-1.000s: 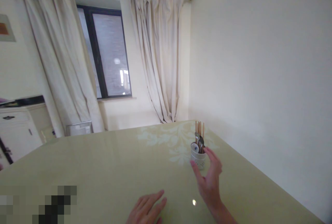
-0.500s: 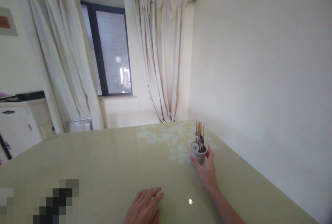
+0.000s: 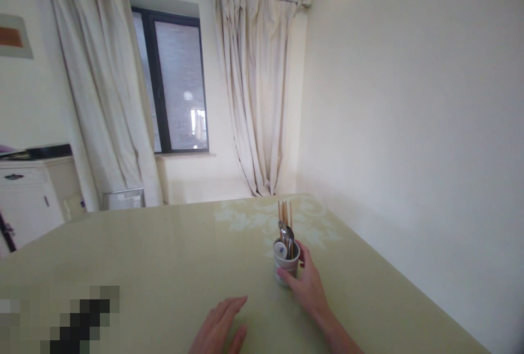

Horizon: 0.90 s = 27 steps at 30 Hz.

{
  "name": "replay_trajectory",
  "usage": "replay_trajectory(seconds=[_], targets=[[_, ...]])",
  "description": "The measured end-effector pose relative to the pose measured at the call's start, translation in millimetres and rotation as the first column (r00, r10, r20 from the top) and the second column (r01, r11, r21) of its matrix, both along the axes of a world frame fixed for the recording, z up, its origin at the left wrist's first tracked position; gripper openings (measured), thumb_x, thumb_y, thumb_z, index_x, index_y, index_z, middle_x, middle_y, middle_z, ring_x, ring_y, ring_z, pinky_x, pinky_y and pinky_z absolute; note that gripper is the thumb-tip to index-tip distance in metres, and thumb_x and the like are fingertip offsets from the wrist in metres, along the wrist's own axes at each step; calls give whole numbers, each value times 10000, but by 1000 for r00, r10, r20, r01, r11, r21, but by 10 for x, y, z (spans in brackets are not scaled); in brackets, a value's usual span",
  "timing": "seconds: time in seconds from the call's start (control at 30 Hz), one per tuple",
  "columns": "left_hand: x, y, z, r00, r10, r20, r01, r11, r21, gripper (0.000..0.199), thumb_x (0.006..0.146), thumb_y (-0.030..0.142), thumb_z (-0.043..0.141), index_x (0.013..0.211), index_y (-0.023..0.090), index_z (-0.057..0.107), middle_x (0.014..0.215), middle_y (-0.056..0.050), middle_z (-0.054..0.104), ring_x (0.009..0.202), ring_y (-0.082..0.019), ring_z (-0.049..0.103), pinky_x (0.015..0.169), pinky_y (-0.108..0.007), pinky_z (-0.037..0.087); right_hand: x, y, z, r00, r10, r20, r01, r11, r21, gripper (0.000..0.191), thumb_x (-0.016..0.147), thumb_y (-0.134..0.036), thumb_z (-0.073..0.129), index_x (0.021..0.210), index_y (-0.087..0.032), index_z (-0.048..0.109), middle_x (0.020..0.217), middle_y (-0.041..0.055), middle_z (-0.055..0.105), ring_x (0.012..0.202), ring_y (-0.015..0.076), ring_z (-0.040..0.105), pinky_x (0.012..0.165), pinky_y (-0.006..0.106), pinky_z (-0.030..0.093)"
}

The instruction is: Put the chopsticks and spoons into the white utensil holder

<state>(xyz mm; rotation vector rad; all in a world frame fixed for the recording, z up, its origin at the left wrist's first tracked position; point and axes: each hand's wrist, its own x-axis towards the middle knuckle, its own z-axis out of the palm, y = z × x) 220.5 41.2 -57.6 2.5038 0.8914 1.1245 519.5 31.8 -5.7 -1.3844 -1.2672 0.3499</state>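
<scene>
A grey-white utensil holder (image 3: 285,273) stands upright on the table, with several wooden chopsticks (image 3: 285,213) and metal spoons (image 3: 290,232) sticking up from it. Inside its front rim rests a small white round piece with a dark mark (image 3: 280,251), perhaps a ceramic spoon. My right hand (image 3: 308,284) is wrapped round the holder's right side, thumb across the front and fingers behind, partly hidden. Nearer to me, my left hand (image 3: 221,322) hovers low over the table, left of the holder, fingers stretched out with the thumb apart and nothing in it.
The pale green glossy table (image 3: 143,266) has a white leaf pattern at its far side. A plain wall (image 3: 409,152) runs along the right edge. Curtains (image 3: 262,97) and a window (image 3: 182,86) are behind, a white cabinet (image 3: 28,195) far left. A pixelated patch covers the lower left.
My right hand has brought the utensil holder left and nearer to me. My left hand has shifted slightly left and down, its thumb now showing more apart from the fingers.
</scene>
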Motion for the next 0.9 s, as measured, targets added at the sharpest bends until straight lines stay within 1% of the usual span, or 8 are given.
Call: replay_trajectory(seconds=[0.1,0.2,0.33,0.4,0.53,0.67,0.77,0.9], targets=[[39,-29,134,986,60,154,-10,952,-307,468,1012,529,538,1400,300,663,1359,-93,740,1202,-249,722,1070,-381,583,-209,-102,24,987,148,55,-147,989,-32,809,785,-484,825,1468,-194,502,1404,171,671,1270,370,639,1070,524,499],[157,13,511,939,180,295,13,834,-552,551,1004,631,502,1380,269,680,1446,-98,686,1342,-286,634,1187,-475,477,-375,-214,42,956,267,122,-266,964,-28,825,804,-512,827,1496,-201,504,1458,180,631,1326,388,597,1105,534,472],[416,224,1098,797,255,547,187,757,-626,694,930,736,559,1407,238,638,1475,-122,657,1377,-306,598,1222,-502,414,-527,-336,70,906,379,189,-382,924,-22,867,774,-515,860,1517,-232,514,1473,167,620,1316,406,597,1109,530,466],[518,336,1320,764,228,604,313,688,-655,690,924,711,600,1413,225,620,1443,-133,677,1358,-291,609,1204,-467,423,-578,-369,82,888,418,195,-421,907,-23,882,756,-520,873,1515,-245,519,1446,156,640,1274,409,620,1093,528,475],[593,433,1590,820,79,566,440,544,-714,628,919,652,658,1323,172,663,1129,-138,795,1081,-270,729,982,-404,543,-630,-383,95,858,475,195,-483,876,-5,860,767,-528,859,1510,-261,518,1414,140,660,1243,399,634,1076,509,481],[616,401,1756,887,-31,460,379,618,-689,516,938,651,624,1059,162,732,924,-84,794,829,-203,711,801,-323,530,-644,-373,81,859,485,163,-489,872,-18,872,760,-532,867,1507,-264,506,1409,134,661,1241,389,631,1074,504,475],[660,399,1882,891,-12,454,339,683,-647,498,949,647,603,936,167,735,953,-95,803,896,-215,715,816,-313,523,-647,-363,51,873,470,129,-471,882,-25,884,753,-517,872,1511,-263,496,1421,133,652,1250,385,623,1074,506,473],[730,456,2109,800,60,598,398,692,-602,497,911,657,657,985,171,732,1088,-120,809,1013,-244,733,941,-377,549,-628,-333,-30,873,476,111,-478,878,-10,886,758,-556,853,1507,-235,507,1412,151,657,1244,380,630,1082,507,472]])
